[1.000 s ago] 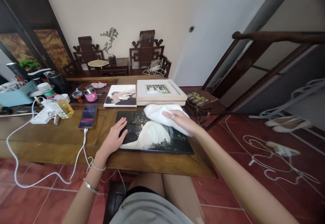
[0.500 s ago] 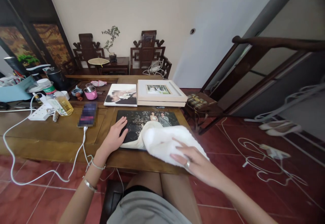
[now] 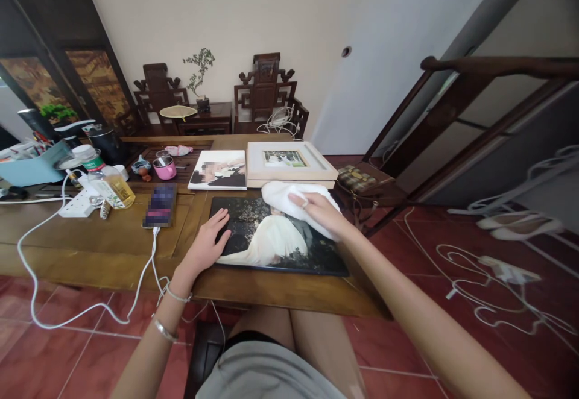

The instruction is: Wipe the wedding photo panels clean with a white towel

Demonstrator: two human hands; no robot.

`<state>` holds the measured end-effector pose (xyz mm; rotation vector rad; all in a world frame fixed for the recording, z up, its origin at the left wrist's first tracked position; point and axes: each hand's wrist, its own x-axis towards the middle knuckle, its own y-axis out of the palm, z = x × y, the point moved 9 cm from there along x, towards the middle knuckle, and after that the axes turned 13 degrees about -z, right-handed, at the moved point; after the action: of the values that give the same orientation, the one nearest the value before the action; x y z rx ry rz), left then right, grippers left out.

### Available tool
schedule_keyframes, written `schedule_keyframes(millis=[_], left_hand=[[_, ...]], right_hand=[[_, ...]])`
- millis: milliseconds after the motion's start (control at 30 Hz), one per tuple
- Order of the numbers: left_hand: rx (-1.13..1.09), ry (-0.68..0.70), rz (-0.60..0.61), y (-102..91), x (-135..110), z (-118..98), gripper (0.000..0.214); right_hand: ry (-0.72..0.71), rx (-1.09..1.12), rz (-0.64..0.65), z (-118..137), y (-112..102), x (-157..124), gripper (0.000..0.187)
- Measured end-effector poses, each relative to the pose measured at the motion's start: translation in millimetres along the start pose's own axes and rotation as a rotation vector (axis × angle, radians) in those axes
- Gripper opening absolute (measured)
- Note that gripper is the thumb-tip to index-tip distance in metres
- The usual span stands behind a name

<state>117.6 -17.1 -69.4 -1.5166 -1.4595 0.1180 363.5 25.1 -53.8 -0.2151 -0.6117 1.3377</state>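
A dark wedding photo panel (image 3: 271,239) lies flat near the front edge of the wooden table (image 3: 289,290). My left hand (image 3: 210,242) rests on the panel's left edge, fingers stretched out and holding nothing. A white cloth (image 3: 283,197) is bunched under my right hand (image 3: 319,209), whose fingers press and grip it against the panel's upper right part. The cloth covers the upper part of the pictured couple. Behind the panel lie a smaller photo panel (image 3: 217,170) and, beside it, pale framed pictures (image 3: 292,176) in a stack.
On the left are a phone (image 3: 159,206) with a charging cable, a power strip (image 3: 76,203), an oil-coloured bottle (image 3: 115,188), a pink cup (image 3: 165,169) and a blue box (image 3: 34,167). A chair (image 3: 407,122) with a checked bag (image 3: 357,179) stands at the right.
My right hand has moved the white cloth away from me, from the panel's near right corner to its far right part. My left hand stays on the panel's left edge.
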Motion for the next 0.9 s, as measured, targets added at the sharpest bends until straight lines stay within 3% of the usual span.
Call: schedule_keyframes(millis=[167, 400, 500, 633, 800, 900], left_hand=[[0.009, -0.005, 0.002, 0.5, 0, 1, 0.041], [0.005, 0.001, -0.016, 0.8, -1, 0, 0.040], [0.008, 0.004, -0.017, 1.0, -2, 0, 0.039], [0.013, 0.006, -0.015, 1.2, -1, 1, 0.039], [0.007, 0.009, -0.009, 1.1, -1, 1, 0.039], [0.004, 0.003, -0.003, 1.0, -1, 1, 0.040]], right_hand=[[0.005, -0.012, -0.027, 8, -1, -15, 0.050], [0.004, -0.068, 0.112, 25, 5, -117, 0.043], [0.007, -0.083, 0.159, 28, 6, -136, 0.042], [-0.050, -0.094, 0.219, 28, 9, -108, 0.049], [-0.066, -0.045, 0.093, 7, 0, -37, 0.050], [-0.057, -0.021, 0.056, -4, 0, -11, 0.050]])
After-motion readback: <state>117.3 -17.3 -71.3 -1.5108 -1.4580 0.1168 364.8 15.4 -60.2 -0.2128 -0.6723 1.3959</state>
